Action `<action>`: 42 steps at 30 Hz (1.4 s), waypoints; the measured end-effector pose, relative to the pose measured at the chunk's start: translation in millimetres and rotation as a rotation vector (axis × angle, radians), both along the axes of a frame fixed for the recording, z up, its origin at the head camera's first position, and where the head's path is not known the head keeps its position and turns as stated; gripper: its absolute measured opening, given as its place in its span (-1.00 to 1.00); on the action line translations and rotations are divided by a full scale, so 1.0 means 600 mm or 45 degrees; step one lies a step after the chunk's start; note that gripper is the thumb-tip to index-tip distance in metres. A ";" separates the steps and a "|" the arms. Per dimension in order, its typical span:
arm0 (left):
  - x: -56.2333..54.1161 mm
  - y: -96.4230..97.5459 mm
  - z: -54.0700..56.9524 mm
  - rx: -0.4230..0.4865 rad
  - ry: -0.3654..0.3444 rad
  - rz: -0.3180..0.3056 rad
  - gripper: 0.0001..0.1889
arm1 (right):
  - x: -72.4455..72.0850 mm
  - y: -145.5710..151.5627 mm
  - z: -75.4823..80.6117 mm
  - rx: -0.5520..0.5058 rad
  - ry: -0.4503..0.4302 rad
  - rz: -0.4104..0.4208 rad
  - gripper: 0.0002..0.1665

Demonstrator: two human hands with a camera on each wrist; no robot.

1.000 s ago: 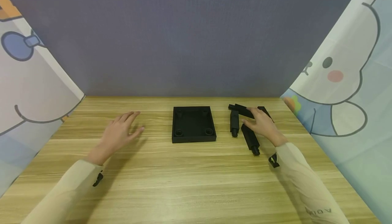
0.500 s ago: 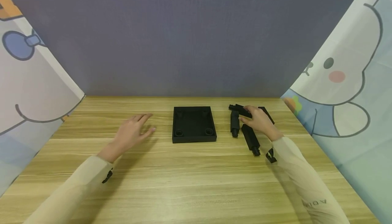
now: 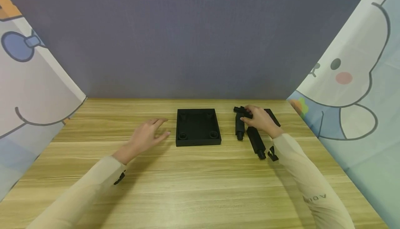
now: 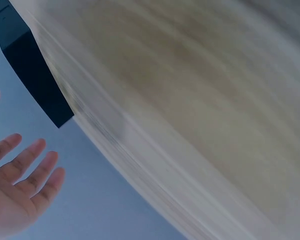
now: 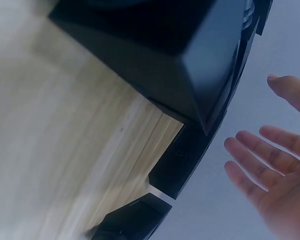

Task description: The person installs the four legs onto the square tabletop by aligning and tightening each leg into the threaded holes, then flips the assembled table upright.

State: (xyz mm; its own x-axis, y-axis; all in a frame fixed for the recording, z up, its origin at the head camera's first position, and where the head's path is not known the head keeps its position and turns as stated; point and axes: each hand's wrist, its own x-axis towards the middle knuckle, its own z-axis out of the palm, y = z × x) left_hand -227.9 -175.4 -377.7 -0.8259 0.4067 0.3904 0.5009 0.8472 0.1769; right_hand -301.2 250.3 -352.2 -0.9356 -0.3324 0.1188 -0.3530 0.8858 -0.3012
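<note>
A black square tray-like piece (image 3: 198, 141) with round sockets at its corners lies mid-table. Left of it, my left hand (image 3: 143, 139) hovers with fingers extended and holds nothing; the left wrist view shows those fingers (image 4: 40, 175) spread. My right hand (image 3: 261, 121) hangs over a group of black bars with knobbed ends: one upright in view (image 3: 239, 126), one slanting (image 3: 255, 140), one at the right (image 3: 272, 116), and a far one (image 3: 240, 110) partly hidden by the fingers. In the right wrist view the hand (image 5: 280, 175) appears apart from the bars (image 5: 175, 160), its fingers loosely extended.
The wooden table (image 3: 193, 183) ends at a grey-blue panel (image 3: 187, 48) behind it. Cartoon-printed sheets (image 3: 353, 65) stand along both sides. A dark wrist device (image 3: 273, 153) sits below the right sleeve.
My left hand has moved rightward, closer to the tray-like piece. The right hand has shifted a little left and away from me, over the far bar. The bars and the tray-like piece lie still.
</note>
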 end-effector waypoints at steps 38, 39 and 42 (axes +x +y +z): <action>-0.010 0.061 -0.016 0.048 -0.300 -0.098 -0.47 | -0.033 -0.034 -0.011 0.107 -0.160 0.005 -0.37; -0.010 0.061 -0.017 0.047 -0.297 -0.103 -0.47 | -0.033 -0.034 -0.011 0.108 -0.165 0.004 -0.38; -0.011 0.062 -0.018 0.043 -0.291 -0.108 -0.50 | -0.035 -0.034 -0.012 0.109 -0.178 0.001 -0.39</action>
